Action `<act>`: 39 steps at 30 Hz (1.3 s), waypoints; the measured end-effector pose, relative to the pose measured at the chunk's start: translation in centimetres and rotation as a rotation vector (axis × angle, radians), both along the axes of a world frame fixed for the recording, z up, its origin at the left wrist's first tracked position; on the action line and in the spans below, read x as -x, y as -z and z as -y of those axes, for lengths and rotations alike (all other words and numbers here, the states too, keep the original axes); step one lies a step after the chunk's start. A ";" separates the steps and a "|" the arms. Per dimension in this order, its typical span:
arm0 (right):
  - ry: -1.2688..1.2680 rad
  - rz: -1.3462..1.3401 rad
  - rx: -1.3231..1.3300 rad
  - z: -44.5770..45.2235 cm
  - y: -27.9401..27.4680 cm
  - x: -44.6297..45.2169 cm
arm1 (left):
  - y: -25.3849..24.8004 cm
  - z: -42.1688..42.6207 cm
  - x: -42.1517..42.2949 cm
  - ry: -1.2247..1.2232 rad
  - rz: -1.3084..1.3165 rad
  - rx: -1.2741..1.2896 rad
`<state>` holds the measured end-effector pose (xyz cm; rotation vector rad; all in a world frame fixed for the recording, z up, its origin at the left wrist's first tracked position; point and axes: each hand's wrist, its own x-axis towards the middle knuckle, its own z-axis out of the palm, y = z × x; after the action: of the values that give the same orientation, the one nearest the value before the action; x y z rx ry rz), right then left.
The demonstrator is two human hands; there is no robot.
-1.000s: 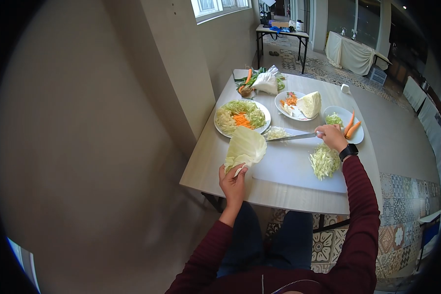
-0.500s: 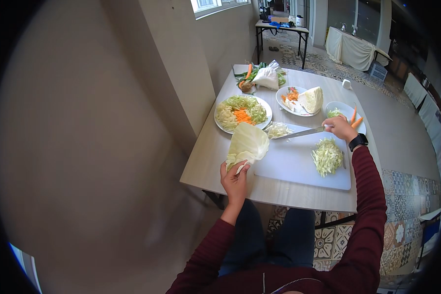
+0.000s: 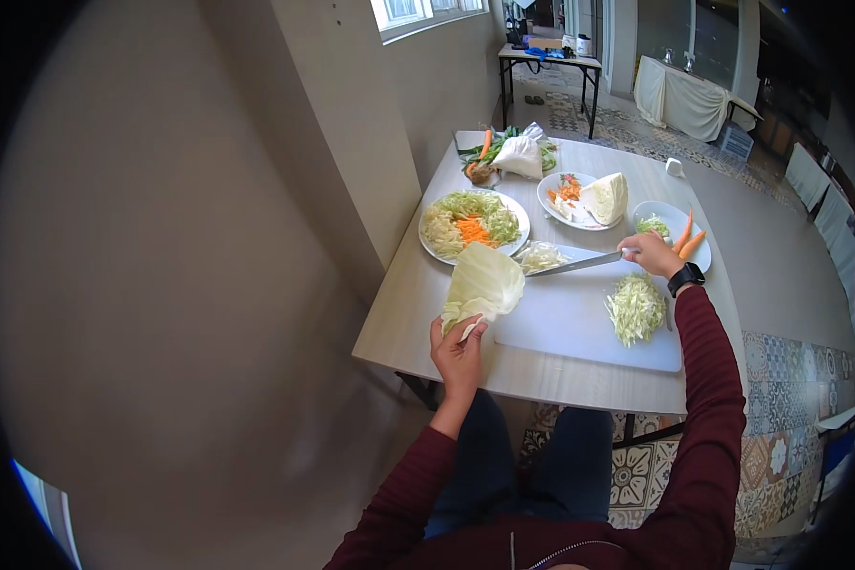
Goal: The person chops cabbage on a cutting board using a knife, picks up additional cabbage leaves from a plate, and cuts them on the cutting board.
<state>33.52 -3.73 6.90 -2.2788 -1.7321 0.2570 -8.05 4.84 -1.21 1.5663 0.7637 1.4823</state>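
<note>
Left hand (image 3: pixel 458 353), fingers pinching the lower edge of a pale cabbage leaf (image 3: pixel 484 285), raised at the left of a white cutting board (image 3: pixel 570 328). Shredded cabbage (image 3: pixel 636 310) lies heaped on the board's right. Right hand (image 3: pixel 652 253), fingers wrapped around the handle of a knife (image 3: pixel 577 264), blade pointing leftward. Beyond: carrot strips (image 3: pixel 471 230) amid shreds; farther, a cabbage wedge (image 3: pixel 605 199).

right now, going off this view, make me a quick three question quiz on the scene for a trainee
1. Which hand holds the knife?
2. True or false: the left hand is holding a cabbage leaf.
3. Fill in: on the round plate just beyond the leaf, the strips amid the pale shreds are coloured ____.

Key: 1. The right hand. 2. True. 3. Orange.
</note>
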 end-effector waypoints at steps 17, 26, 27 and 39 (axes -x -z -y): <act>0.053 -0.032 -0.146 4.4 -4.3 0.5 | 0.0 0.0 -0.3 -0.012 -0.016 -0.010; 0.271 0.044 -0.250 12.2 -8.0 8.3 | -0.1 -0.1 -0.3 -0.001 -0.212 -0.107; 0.283 0.034 -0.279 13.4 -7.4 8.8 | -0.3 0.1 -0.6 0.026 -0.187 -0.086; 0.528 -1.101 -0.429 24.3 3.1 23.6 | -1.8 8.2 -4.1 -0.066 -0.446 -0.476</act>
<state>9.95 -28.04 3.77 -1.6329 -0.5409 0.7476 -3.93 -3.39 0.62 2.3018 0.7441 1.4460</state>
